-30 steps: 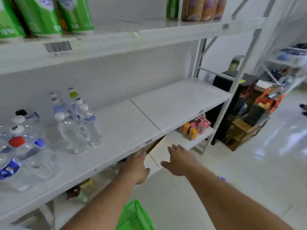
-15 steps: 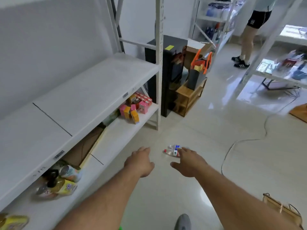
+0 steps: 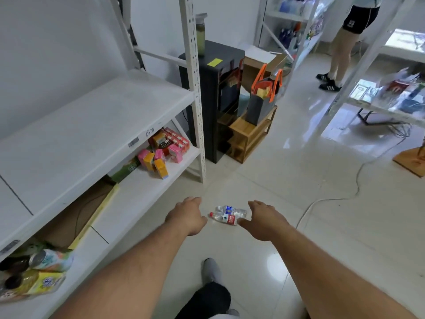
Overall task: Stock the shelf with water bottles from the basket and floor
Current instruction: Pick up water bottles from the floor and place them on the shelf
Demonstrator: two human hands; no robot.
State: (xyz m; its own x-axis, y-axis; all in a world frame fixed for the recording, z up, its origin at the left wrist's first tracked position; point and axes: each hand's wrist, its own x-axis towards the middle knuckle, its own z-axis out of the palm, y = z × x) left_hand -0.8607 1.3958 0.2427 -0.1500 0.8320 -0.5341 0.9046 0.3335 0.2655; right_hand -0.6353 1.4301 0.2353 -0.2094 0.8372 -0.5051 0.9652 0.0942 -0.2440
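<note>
Left to do: two clear plastic water bottles [image 3: 227,214] lie on the floor at your 12 o'clock.
Shelf: white metal shelf [image 3: 96,125] at 10 o'clock, this stretch bare.
Hands: your left hand [image 3: 187,215] and right hand [image 3: 264,221] are spread, holding nothing.

Two water bottles [image 3: 227,215] lie on their sides, touching, on the pale tiled floor [image 3: 322,238]. At left, the white shelf [image 3: 80,134] is bare on its middle board; cartons [image 3: 161,153] lie on its lower board.

Handwritten "B3711", roughly, on the shelf edge [image 3: 150,132], right of a barcode sticker [image 3: 133,142]. Bottle labels [image 3: 227,219] too small to read.
</note>
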